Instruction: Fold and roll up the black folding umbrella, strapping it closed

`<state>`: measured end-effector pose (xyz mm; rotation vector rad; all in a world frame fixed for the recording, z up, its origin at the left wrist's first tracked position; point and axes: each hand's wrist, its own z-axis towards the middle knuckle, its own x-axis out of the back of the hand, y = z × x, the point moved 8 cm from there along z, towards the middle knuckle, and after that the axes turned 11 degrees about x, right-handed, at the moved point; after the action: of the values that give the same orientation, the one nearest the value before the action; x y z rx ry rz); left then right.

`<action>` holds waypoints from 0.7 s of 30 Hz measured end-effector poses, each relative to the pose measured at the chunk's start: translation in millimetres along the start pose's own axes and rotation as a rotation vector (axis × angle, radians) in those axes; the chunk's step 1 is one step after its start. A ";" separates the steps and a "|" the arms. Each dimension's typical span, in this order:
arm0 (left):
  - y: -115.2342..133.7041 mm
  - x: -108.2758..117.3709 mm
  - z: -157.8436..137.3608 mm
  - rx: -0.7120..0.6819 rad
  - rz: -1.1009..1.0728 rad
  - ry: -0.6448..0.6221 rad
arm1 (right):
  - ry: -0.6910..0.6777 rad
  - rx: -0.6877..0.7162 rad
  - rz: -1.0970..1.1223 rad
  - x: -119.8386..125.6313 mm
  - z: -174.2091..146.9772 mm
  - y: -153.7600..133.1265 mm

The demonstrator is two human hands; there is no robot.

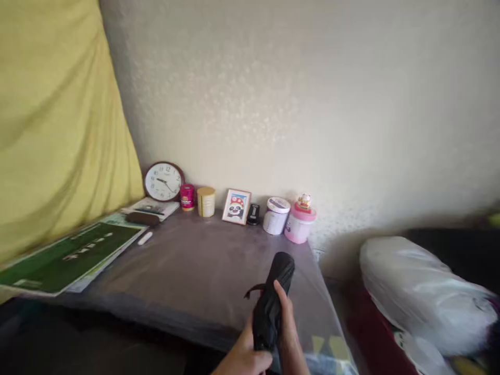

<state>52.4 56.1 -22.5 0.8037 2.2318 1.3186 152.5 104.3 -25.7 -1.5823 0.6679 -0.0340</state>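
A folded black umbrella (269,307) is held over the near right part of the table, its far end tilted up and away from me. My left hand (248,351) grips its near end from the left, the thumb lying across the bottom. Along the umbrella's right side, my right hand (288,323) is wrapped with its fingers pointing forward. A loose black strap (253,289) sticks out to the left of the umbrella. Parts of both hands' fingers are hidden behind it.
At the table's (195,265) back stand a clock (164,181), a pink can (187,198), a yellow canister (206,202), a framed panda picture (236,207), a stapler-like black object (253,214) and two round tubs (276,216). Green booklet (74,255) lies left; white bag (422,291) sits right.
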 end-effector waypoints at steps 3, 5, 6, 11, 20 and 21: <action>0.7 6.8 6.0 -0.136 0.236 0.245 | 0.029 0.113 -0.117 0.4 3.6 -12.5; -0.7 12.0 6.1 -0.147 0.410 0.398 | 0.047 0.159 -0.152 -0.1 4.0 -16.3; -1.9 14.8 5.4 -0.123 0.491 0.456 | 0.055 0.170 -0.154 -0.3 3.8 -16.3; 12.2 21.9 -6.3 -0.166 0.342 0.408 | 0.075 0.096 -0.051 0.0 2.2 -1.4; 9.0 32.3 4.5 -0.114 0.212 0.348 | 0.046 0.230 -0.264 3.7 10.3 -11.4; 14.1 37.5 2.4 -0.218 0.312 0.452 | 0.051 0.272 -0.344 5.7 12.1 -14.7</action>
<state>29.7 88.1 -13.6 0.8641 2.2898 2.0271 168.0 112.4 -16.0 -1.4190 0.4033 -0.4053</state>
